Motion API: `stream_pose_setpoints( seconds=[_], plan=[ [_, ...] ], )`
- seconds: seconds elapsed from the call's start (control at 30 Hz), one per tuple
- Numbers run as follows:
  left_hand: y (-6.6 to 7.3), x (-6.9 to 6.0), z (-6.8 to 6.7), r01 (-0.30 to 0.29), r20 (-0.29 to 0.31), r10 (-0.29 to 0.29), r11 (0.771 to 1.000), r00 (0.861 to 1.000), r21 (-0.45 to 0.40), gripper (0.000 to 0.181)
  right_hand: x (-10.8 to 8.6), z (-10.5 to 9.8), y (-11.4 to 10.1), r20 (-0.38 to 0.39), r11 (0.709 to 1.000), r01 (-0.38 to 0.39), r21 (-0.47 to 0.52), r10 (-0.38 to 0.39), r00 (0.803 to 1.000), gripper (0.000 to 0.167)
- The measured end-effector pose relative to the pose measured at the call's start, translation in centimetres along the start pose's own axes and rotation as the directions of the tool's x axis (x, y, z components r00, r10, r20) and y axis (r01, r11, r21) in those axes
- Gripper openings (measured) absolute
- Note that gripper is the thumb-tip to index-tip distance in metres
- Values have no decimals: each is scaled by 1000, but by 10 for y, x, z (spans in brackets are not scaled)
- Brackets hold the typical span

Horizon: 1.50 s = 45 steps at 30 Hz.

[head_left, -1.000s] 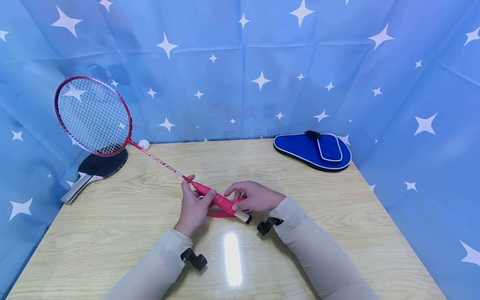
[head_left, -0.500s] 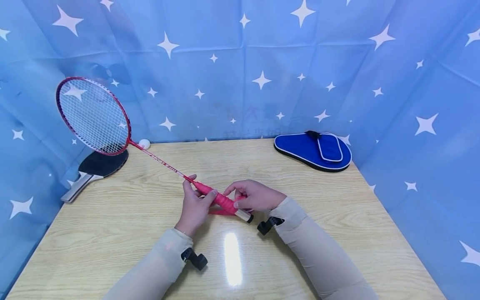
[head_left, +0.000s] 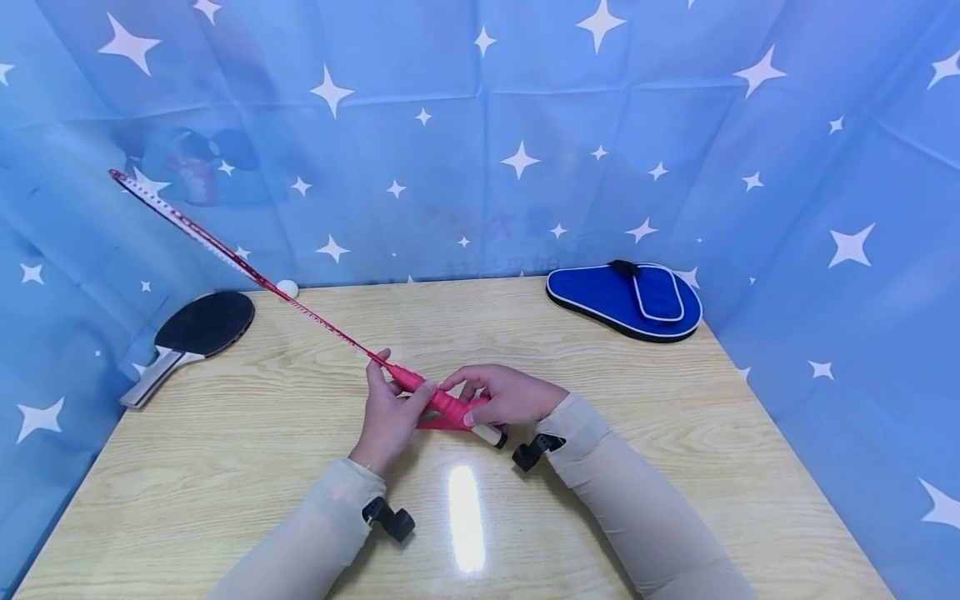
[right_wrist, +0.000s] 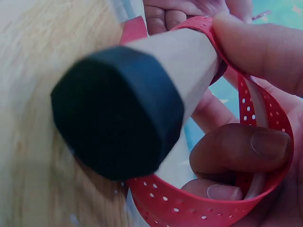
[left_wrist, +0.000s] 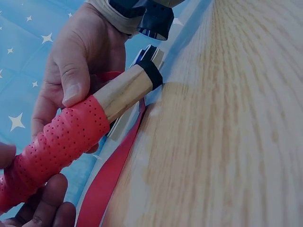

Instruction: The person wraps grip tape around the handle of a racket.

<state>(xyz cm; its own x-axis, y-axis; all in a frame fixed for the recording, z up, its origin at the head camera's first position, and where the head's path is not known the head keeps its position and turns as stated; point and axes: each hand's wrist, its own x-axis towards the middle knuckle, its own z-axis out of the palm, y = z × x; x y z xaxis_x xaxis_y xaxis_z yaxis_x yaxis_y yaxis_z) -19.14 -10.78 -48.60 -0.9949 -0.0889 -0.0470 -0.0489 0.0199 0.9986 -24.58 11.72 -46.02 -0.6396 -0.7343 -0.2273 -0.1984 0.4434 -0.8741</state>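
A red badminton racket (head_left: 326, 327) slants up to the left, its head seen edge-on. My left hand (head_left: 390, 421) grips the upper handle between thumb and fingers. Around the handle runs red perforated grip tape (left_wrist: 66, 137), wound in overlapping turns. Near the handle's butt, my right hand (head_left: 517, 393) pinches the tape, the thumb pressing it to the wood. Bare wood (left_wrist: 124, 92) shows between the last turn and the black end cap (right_wrist: 113, 113). A loose length of tape (left_wrist: 111, 175) loops over the right fingers and hangs beside the handle.
At the table's back left lies a black table tennis bat (head_left: 206, 323), with a white ball (head_left: 287, 289) near it. A blue bat case (head_left: 600, 292) lies at the back right. A starry blue curtain (head_left: 442, 150) surrounds the wooden table (head_left: 225, 467).
The racket has turned about its long axis, so its head has gone from face-on to edge-on. Both hands stay near the same spots on the handle.
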Motion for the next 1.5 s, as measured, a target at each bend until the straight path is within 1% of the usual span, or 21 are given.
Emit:
stream_pose_setpoints(
  seconds=[0.1, 0.3, 0.4, 0.57, 0.67, 0.9, 1.0, 1.1, 1.27, 1.5],
  plan=[
    [0, 0, 0, -4, 2, 4, 1000, 1000, 4, 85, 0, 0, 0, 8, 1000, 6, -1, -6, 1000, 53],
    [0, 0, 0, -12, -9, 12, 1000, 1000, -6, 82, -2, -1, -3, 43, 999, 1, 37, -2, 999, 53],
    [1, -1, 0, -18, -1, 18, 1000, 1000, -13, 83, -2, 0, -3, 40, 999, -1, 38, 0, 999, 53],
    [1, -2, 0, -7, 18, 7, 1000, 1000, -23, 84, -1, 1, -3, 33, 999, -8, 31, 7, 999, 53],
    [1, -2, 0, -4, 11, 4, 1000, 1000, -18, 83, -2, 1, -4, 42, 999, -11, 30, 10, 999, 53],
    [3, -2, 0, -15, -7, 15, 1000, 1000, -7, 80, -2, -2, -3, 77, 998, -5, 63, 0, 997, 55],
    [3, -2, 0, -15, -3, 15, 1000, 1000, 0, 79, -2, -2, -2, 75, 998, -1, 61, -3, 997, 57],
    [2, -3, 0, -9, 1, 9, 1000, 1000, 10, 79, -1, -1, -1, 58, 999, 0, 40, -2, 998, 58],
    [-1, 0, -1, -8, 1, 8, 1000, 1000, 8, 79, -1, -1, -2, 42, 1000, -1, 10, 1, 999, 58],
    [-2, 2, -2, -4, -10, 4, 1000, 1000, -1, 78, -1, -2, -2, 59, 999, 5, 49, -8, 998, 55]
  ],
)
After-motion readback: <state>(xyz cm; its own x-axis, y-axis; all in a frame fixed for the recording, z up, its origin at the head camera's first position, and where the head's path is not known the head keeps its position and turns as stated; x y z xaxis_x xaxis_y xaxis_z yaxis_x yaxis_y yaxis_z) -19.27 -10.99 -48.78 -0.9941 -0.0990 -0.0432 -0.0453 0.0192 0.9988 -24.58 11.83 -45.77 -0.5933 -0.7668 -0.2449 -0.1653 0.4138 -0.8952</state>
